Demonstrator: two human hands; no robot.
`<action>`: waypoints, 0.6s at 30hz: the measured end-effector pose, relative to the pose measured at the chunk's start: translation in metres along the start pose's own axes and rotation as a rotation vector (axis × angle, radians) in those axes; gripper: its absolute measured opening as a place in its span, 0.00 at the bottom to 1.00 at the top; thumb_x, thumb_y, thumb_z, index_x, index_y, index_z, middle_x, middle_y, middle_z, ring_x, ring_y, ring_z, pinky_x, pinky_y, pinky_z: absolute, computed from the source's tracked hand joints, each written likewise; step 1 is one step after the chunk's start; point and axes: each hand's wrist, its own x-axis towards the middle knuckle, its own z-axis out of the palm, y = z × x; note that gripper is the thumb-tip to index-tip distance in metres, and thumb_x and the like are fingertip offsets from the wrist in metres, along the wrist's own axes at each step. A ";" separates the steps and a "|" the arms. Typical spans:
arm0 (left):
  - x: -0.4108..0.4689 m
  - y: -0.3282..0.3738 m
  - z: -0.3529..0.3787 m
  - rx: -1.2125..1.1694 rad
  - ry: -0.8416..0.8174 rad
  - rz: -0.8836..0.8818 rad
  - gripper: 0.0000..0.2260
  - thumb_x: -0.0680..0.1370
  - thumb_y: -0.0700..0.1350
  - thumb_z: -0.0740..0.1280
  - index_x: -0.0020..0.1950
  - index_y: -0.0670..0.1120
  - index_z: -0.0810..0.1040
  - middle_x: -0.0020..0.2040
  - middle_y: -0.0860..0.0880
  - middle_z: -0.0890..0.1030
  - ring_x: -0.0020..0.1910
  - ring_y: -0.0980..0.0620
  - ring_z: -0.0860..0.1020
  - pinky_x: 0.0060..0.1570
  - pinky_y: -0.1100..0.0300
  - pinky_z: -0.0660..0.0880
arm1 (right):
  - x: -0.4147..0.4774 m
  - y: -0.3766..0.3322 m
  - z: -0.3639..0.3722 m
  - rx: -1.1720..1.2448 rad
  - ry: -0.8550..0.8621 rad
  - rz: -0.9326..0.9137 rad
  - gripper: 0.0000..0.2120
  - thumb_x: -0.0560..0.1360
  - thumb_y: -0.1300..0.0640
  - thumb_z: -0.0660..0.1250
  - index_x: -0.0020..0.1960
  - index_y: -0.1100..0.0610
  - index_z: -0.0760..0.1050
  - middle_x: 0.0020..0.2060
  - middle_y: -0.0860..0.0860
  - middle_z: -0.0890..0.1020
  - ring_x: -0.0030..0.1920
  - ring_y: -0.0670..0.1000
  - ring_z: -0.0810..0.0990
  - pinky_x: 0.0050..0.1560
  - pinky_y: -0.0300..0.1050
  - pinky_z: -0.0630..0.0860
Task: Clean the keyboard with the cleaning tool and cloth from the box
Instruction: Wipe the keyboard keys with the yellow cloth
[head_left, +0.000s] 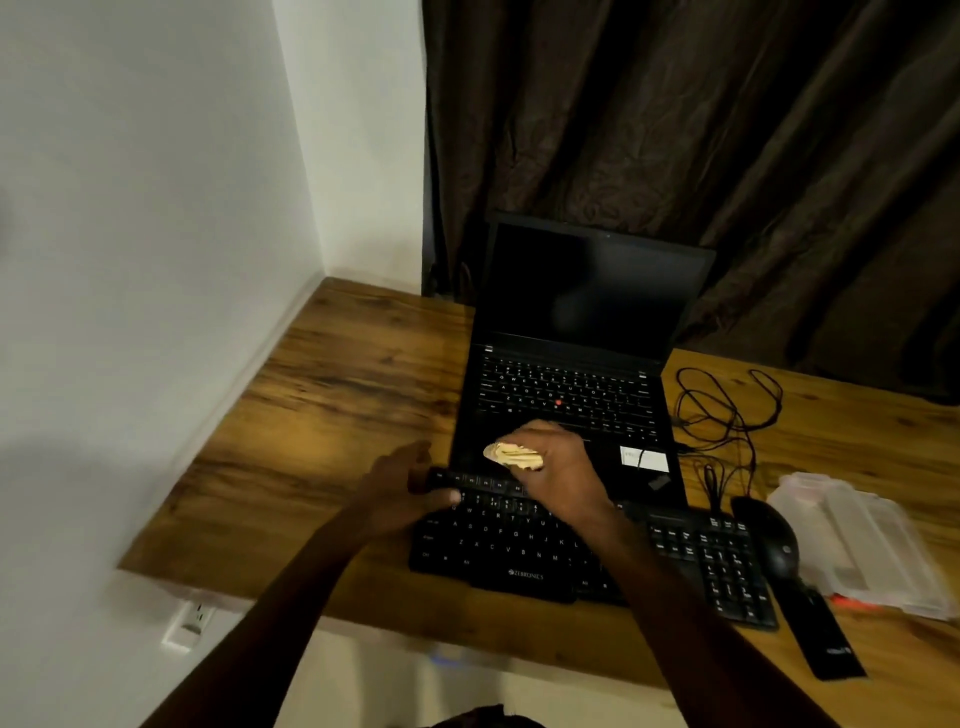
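A person wiped down a desk set at a wooden worktop (332, 395) set into a corner. An open laptop (587, 291), its screen dark, stood directly behind the black keyboard (519, 540) being cleaned. The keyboard lay near the worktop's front edge, with its far rim meeting the laptop's palm rest; whether it lay on it or only against it could not be told. A hard stroke toward the person could likely have pushed the keyboard off the front edge, and a stroke away could have scraped it across the laptop.

To the right, the clear box (857, 540) lay open, well apart from the hands. Beside it were a mouse (769, 535) and loose cables (727, 410), which a sliding keyboard might have dragged.

The left hand (400, 488) gripped the keyboard's far left corner, thumb over the keys. The right hand (556, 467), fingers curled, clutched the folded yellow cloth (511, 454) just above the top row. If the left hand's grip had slipped, the keyboard could have skidded, and a bunched cloth might have snagged a keycap.
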 end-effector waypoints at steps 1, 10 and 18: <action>-0.005 -0.005 -0.005 0.138 -0.127 -0.008 0.61 0.53 0.78 0.72 0.79 0.52 0.58 0.74 0.49 0.67 0.71 0.47 0.67 0.69 0.45 0.67 | 0.003 -0.001 0.005 -0.107 -0.044 -0.104 0.19 0.66 0.67 0.77 0.54 0.53 0.84 0.49 0.44 0.82 0.50 0.46 0.78 0.48 0.39 0.75; -0.015 0.001 -0.005 0.558 -0.314 0.131 0.68 0.57 0.63 0.82 0.81 0.51 0.40 0.81 0.52 0.44 0.78 0.41 0.47 0.72 0.37 0.52 | 0.015 -0.012 0.020 -0.477 -0.414 -0.318 0.30 0.65 0.70 0.70 0.65 0.53 0.78 0.61 0.48 0.77 0.64 0.52 0.71 0.56 0.48 0.77; -0.013 -0.007 -0.004 0.510 -0.268 0.132 0.67 0.55 0.65 0.82 0.81 0.53 0.42 0.81 0.52 0.44 0.78 0.40 0.46 0.73 0.36 0.48 | 0.012 -0.013 0.020 -0.538 -0.513 -0.375 0.28 0.67 0.71 0.68 0.65 0.55 0.78 0.59 0.49 0.75 0.61 0.53 0.70 0.53 0.47 0.76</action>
